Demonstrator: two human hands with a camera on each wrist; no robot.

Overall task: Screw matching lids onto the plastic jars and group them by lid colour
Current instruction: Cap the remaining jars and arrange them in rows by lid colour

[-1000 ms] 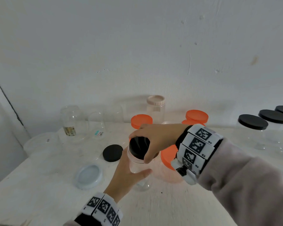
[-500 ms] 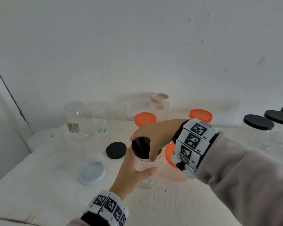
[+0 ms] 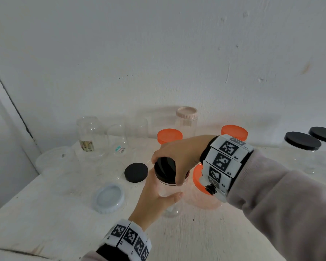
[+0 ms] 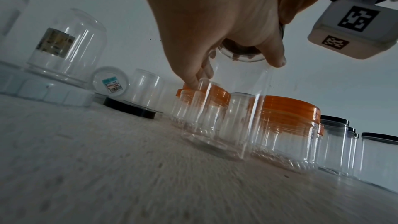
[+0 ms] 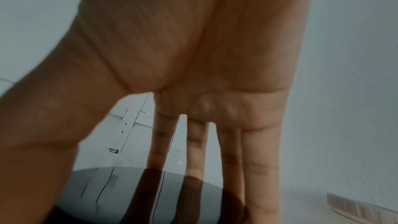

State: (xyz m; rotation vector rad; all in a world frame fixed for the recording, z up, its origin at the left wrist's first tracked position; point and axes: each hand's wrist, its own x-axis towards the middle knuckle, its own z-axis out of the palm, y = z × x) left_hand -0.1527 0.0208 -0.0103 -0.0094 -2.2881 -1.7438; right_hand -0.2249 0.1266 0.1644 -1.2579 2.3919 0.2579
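Right hand fingers curl round the black lid; left hand grips the clear jar. Tilted, the lid could cross-thread.

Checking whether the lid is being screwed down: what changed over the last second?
Little visibly changed. The right hand still grips the black lid from above; any turning is too slight to tell. The left hand keeps holding the clear jar on the table. The loose black lid stayed put.

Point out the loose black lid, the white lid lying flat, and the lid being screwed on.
loose black lid (image 3: 136,172), head view, top face.
white lid (image 3: 109,197), head view, centre.
black lid being screwed on (image 3: 165,167), head view, exposed top.
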